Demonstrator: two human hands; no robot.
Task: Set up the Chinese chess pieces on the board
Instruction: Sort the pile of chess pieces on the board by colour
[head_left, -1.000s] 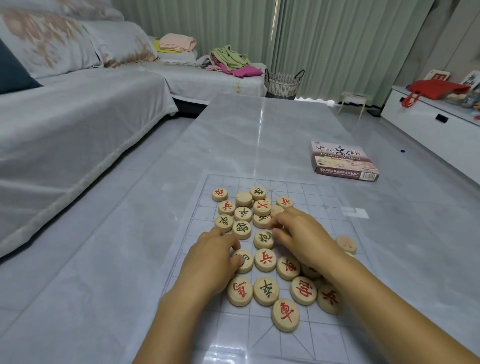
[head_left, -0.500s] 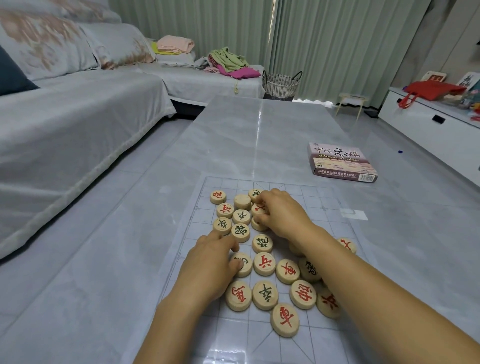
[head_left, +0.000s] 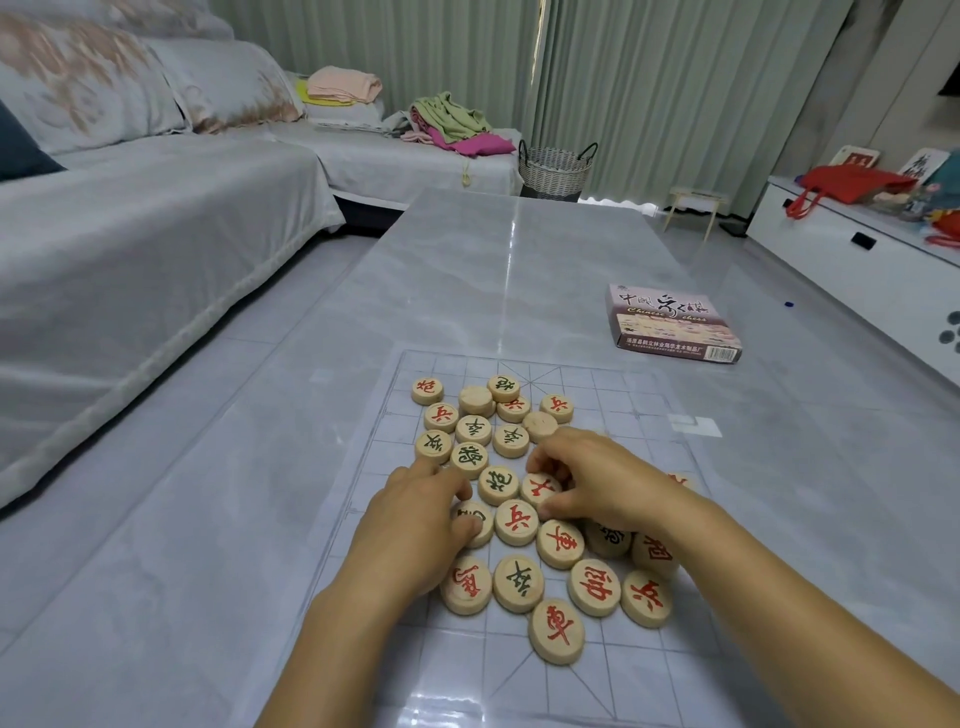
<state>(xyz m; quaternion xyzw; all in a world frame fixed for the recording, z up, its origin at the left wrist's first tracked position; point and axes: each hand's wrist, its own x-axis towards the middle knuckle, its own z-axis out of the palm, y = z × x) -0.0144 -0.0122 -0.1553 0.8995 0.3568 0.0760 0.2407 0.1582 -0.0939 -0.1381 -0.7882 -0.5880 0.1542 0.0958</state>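
— Living room: glossy grey table, sofa on the left, white cabinet on the right. Where's the board?
— Board is a clear gridded sheet lying flat on the near half of the table. Its long axis runs straight away from the person. The near edge is cut off by the bottom of the frame.
— Pieces?
— Pieces are all on the board, bunched in a loose cluster around its middle, touching or just beside one another, not on starting points. They're round discs lying flat, so no long axis. Characters point every which way, red and dark mixed. Two blank discs show plain wood on top, at the far end of the cluster.
— Hands?
— Right hand is knuckles-up over the right-middle of the cluster, fingers curled, thumb and fingertips pinching a red-marked piece. Left hand is on the cluster's left edge, fingers bent, thumb on a dark-marked piece that it half covers. Gripping or only resting, can't tell.
— Anything else on the table?
— Chess box, flat, printed lid up, beyond the board's far right corner and well apart from the pieces. Its long side lies roughly across the table.
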